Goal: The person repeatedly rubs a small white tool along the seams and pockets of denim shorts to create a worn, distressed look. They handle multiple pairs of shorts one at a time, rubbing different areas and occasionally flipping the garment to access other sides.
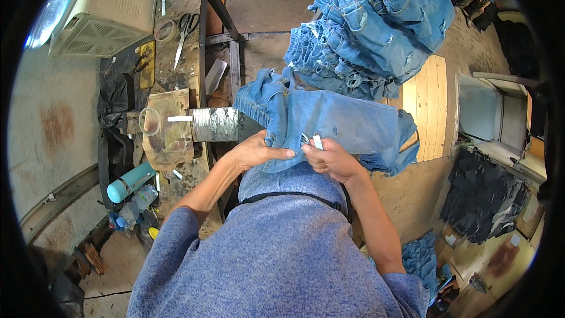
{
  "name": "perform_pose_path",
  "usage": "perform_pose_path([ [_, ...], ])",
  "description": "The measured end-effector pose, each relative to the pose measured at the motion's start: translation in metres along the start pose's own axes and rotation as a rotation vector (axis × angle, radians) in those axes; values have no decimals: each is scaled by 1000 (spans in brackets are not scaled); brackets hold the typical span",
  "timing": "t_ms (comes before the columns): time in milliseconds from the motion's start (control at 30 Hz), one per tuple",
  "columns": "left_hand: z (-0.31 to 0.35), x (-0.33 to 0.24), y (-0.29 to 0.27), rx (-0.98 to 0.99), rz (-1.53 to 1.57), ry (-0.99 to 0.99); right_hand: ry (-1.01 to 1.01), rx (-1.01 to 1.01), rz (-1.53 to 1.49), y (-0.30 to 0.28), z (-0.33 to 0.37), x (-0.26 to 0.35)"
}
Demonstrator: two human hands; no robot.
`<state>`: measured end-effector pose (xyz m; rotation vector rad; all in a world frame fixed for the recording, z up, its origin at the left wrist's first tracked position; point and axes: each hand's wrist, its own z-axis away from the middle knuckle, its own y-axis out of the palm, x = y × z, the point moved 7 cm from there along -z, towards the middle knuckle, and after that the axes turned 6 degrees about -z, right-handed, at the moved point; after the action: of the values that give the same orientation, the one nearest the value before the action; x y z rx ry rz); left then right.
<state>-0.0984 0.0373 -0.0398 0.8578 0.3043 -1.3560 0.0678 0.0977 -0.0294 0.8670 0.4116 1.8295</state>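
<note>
A pair of blue jeans [353, 119] lies stretched in front of me, its waist end next to a pipe-like arm [215, 125] wrapped in worn silvery material. My left hand [259, 152] is closed on the near edge of the denim, thumb pointing right across it. Close beside it, my right hand [334, 160] pinches a small white-ended piece [318, 142] against the fabric. Something thin and dark shows at its fingertips, too small to make out. A small worn patch marks the leg to the right of my hands.
A large heap of blue jeans [382, 17] rises beyond. On the bench at left lie scissors [186, 30], a clear ring [150, 122] and a white stick [180, 119]. A turquoise flask [130, 182] and plastic bottle [144, 197] lie lower left. Dark cloth [482, 194] hangs at right.
</note>
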Motion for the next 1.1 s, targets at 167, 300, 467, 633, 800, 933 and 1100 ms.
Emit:
perform_pose_path([
  [167, 1, 7, -5, -12, 90, -14, -44, -86, -59, 0, 6, 3],
  [300, 4, 9, -2, 71, 192, 13, -235, -390, 133, -9, 38, 30],
  [467, 13, 2, -11, 153, 1, 21, -668, -582, 1052, 35, 76, 65],
  [633, 16, -6, -18, 193, -137, 30, -774, -683, 1495, 70, 79, 67],
  [800, 16, -4, -17, 183, -114, -13, -812, -746, 1456, 73, 84, 73],
  [933, 17, -4, -17, 169, -89, -25, -835, -851, 1536, 74, 87, 74],
  [1100, 19, -5, -15, 186, -82, -9, -865, -824, 1540, 76, 86, 74],
])
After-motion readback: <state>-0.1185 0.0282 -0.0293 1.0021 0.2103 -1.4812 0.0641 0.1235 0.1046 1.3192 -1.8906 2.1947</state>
